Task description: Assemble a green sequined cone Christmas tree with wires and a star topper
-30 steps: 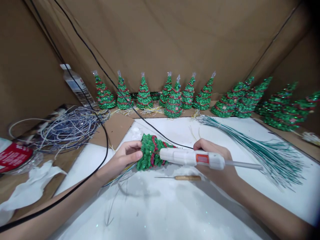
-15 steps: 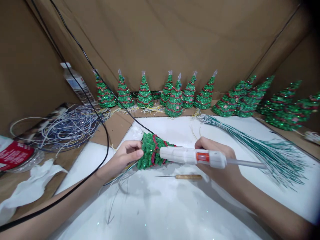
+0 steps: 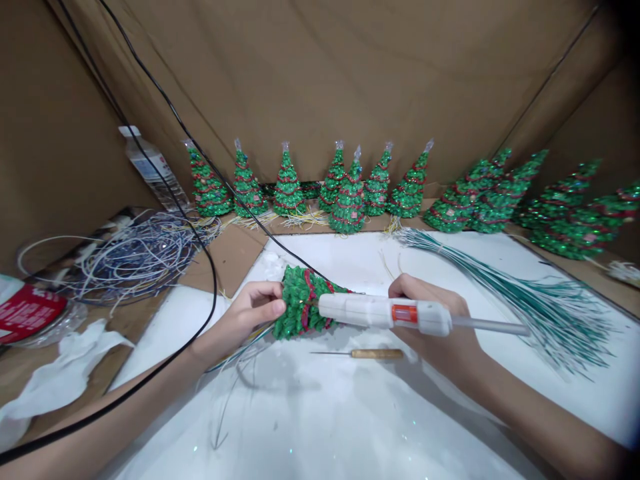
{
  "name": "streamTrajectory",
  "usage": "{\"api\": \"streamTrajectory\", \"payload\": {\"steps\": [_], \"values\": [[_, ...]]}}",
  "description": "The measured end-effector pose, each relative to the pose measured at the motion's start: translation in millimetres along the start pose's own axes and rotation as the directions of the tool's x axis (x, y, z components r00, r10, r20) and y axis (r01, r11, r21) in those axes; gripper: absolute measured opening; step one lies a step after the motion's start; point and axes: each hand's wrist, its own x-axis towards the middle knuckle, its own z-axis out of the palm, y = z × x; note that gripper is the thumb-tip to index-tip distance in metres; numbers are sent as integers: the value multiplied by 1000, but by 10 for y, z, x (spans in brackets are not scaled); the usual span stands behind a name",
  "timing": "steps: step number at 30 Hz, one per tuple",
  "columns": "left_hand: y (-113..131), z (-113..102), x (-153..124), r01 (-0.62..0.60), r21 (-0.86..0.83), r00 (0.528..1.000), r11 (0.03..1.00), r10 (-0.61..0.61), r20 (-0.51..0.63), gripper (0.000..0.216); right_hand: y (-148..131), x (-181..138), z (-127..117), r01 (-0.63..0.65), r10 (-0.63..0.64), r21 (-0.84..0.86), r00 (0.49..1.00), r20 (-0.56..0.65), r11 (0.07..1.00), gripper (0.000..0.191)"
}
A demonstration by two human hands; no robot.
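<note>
My left hand (image 3: pixel 257 307) is closed on the base end of a small green Christmas tree (image 3: pixel 295 307) with red garland, which lies on its side with its tip to the right. Thin wires (image 3: pixel 240 357) trail from its base under my left wrist. My right hand (image 3: pixel 437 303) grips a white glue gun (image 3: pixel 360 310) with a glue stick (image 3: pixel 493 325) sticking out of its back. The gun's nozzle is at the middle of the tree; whether it touches cannot be seen. Just below them, an awl (image 3: pixel 377 354) with a wooden handle lies on the white tabletop (image 3: pixel 320 427).
Several finished-looking trees (image 3: pixel 349 200) stand along the cardboard back. At right lies a bundle of green and white wires (image 3: pixel 520 293). Tangled wires (image 3: pixel 145 253), a water bottle (image 3: pixel 153 167) and crumpled white paper (image 3: pixel 70 370) are on the left. A black cable (image 3: pixel 215 280) hangs across my left arm.
Almost nothing differs. The view has shifted very slightly; both hands, the tree and the glue gun keep their places relative to each other.
</note>
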Motion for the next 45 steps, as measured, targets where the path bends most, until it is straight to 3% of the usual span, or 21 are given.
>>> {"api": "streamTrajectory", "payload": {"steps": [14, 30, 40, 45], "values": [[54, 48, -17, 52, -50, 999, 997, -52, -4, 37, -17, 15, -29, -85, 83, 45, 996, 37, 995, 11], [76, 74, 6, 70, -120, 997, 990, -68, 21, 42, 22, -14, -17, 1, -2, -28, 1000, -9, 1000, 7], [106, 76, -15, 88, -98, 996, 991, -88, 14, 39, -43, 78, -56, -160, 154, 82, 985, 78, 984, 12], [114, 76, -21, 64, -64, 998, 996, -64, -3, 37, -34, 162, -76, -56, 51, 59, 996, 80, 997, 17]]}}
